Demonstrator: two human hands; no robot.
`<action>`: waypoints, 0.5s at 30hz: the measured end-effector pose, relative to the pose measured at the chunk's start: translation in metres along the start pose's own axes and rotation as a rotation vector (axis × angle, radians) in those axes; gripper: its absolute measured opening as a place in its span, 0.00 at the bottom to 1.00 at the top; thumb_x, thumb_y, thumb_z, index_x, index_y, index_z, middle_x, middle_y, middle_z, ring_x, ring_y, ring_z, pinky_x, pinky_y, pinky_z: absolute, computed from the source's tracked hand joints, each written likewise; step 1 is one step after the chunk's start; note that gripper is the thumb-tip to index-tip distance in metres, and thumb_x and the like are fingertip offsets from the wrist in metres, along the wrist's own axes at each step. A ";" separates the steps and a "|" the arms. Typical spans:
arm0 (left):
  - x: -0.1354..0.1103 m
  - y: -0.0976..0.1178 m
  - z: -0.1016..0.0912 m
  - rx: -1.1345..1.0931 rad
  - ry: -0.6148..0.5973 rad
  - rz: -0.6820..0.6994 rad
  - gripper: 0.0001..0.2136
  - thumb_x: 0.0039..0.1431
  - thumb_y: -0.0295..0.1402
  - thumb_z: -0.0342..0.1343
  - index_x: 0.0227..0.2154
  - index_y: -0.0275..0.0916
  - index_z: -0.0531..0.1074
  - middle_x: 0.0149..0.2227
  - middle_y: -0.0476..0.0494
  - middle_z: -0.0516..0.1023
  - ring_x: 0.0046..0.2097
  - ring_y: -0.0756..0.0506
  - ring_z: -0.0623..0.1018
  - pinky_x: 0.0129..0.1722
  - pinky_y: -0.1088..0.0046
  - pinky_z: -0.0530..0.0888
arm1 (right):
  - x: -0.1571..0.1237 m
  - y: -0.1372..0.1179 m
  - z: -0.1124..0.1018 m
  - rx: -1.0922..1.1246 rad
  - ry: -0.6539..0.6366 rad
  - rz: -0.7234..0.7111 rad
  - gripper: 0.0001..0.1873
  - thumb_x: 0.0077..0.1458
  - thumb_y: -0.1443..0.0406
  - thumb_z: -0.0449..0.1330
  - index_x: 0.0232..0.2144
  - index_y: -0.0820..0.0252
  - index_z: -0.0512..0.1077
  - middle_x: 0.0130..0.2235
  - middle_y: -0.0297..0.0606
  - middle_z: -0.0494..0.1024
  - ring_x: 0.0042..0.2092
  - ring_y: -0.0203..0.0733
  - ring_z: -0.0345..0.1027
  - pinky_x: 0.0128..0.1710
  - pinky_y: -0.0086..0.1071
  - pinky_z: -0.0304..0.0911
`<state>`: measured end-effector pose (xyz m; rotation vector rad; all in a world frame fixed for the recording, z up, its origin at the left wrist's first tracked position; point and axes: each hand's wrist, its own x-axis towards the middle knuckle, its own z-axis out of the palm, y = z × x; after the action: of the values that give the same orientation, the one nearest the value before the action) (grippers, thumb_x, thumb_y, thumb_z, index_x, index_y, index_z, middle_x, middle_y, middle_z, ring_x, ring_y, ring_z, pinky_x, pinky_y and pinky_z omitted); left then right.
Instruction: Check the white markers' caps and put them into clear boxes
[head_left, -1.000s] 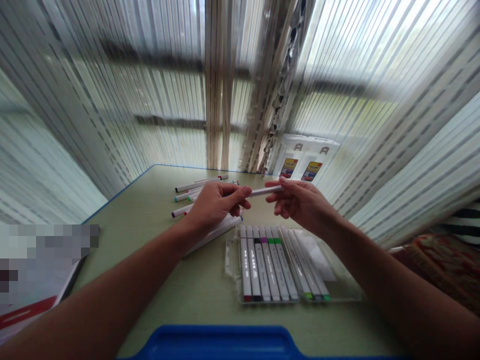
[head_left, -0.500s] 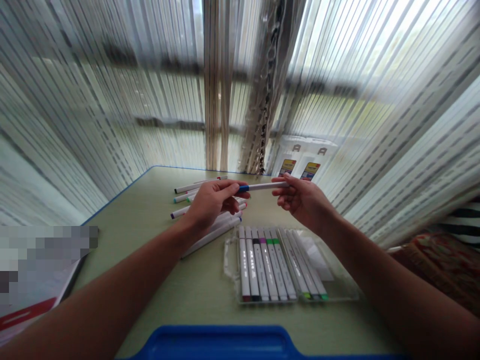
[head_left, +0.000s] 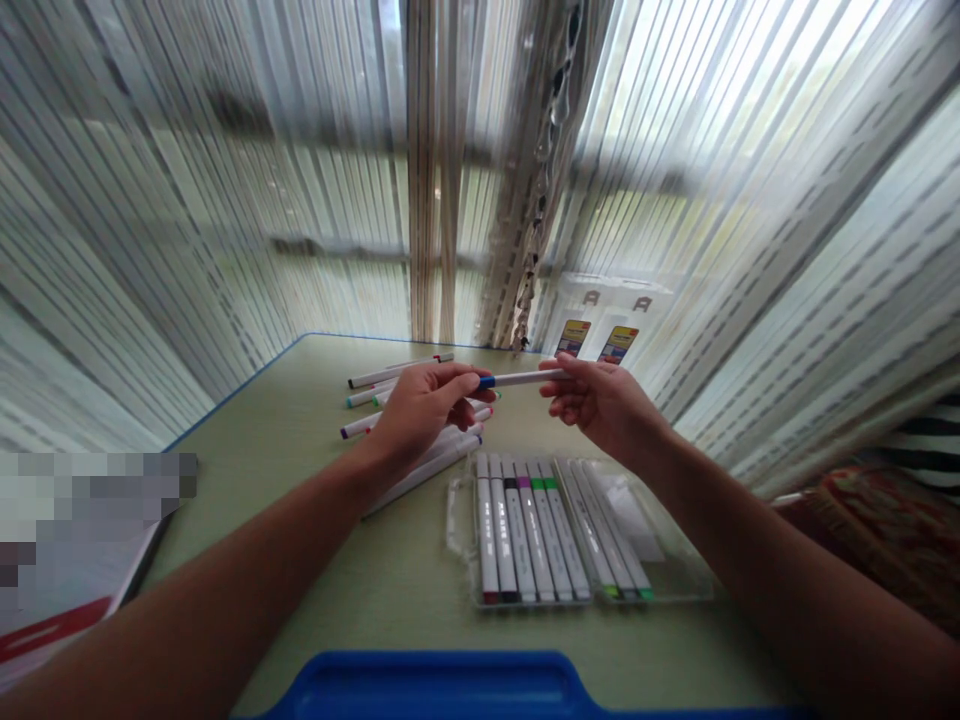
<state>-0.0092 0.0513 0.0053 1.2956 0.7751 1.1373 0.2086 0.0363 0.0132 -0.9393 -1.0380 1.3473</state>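
A white marker with a blue band [head_left: 525, 378] is held level between my two hands above the table. My left hand [head_left: 435, 400] pinches its blue end, while the fingers of my right hand [head_left: 592, 390] close on the white end. Beneath and behind my left hand lie several loose white markers [head_left: 427, 470] with coloured tips, partly covered by it. Below my hands sits an open clear plastic case [head_left: 459, 515] with a row of white markers [head_left: 525, 530] in it. A few more markers lean at an angle in its right part, beside a white paper piece [head_left: 630, 515].
The pale green table [head_left: 255, 430] has a blue edge and a blue tray [head_left: 442, 685] at the front. Two clear packages with yellow labels [head_left: 619, 342] stand at the back against the striped curtain [head_left: 337, 190]. A flat item with a red strip [head_left: 56, 630] lies at left.
Both hands still hold the marker. My right hand has shifted slightly left along it, and the marker's right end has dipped a little.
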 end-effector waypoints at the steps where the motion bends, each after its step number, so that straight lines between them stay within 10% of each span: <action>1: 0.001 -0.001 0.000 0.021 0.001 0.005 0.09 0.56 0.30 0.61 0.36 0.30 0.79 0.29 0.41 0.82 0.21 0.54 0.73 0.24 0.76 0.70 | 0.000 0.001 -0.001 -0.018 -0.018 -0.010 0.10 0.59 0.63 0.63 0.34 0.66 0.79 0.26 0.41 0.82 0.21 0.33 0.74 0.17 0.20 0.63; 15: -0.002 -0.005 0.001 0.207 -0.068 0.081 0.12 0.54 0.36 0.65 0.35 0.31 0.80 0.28 0.42 0.81 0.22 0.54 0.70 0.24 0.77 0.69 | -0.005 0.006 0.005 -0.190 -0.155 -0.015 0.14 0.49 0.57 0.71 0.31 0.64 0.81 0.28 0.43 0.83 0.23 0.37 0.76 0.18 0.24 0.64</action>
<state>-0.0082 0.0499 0.0001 1.5427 0.8125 1.0931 0.2024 0.0309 0.0089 -0.9758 -1.3068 1.3425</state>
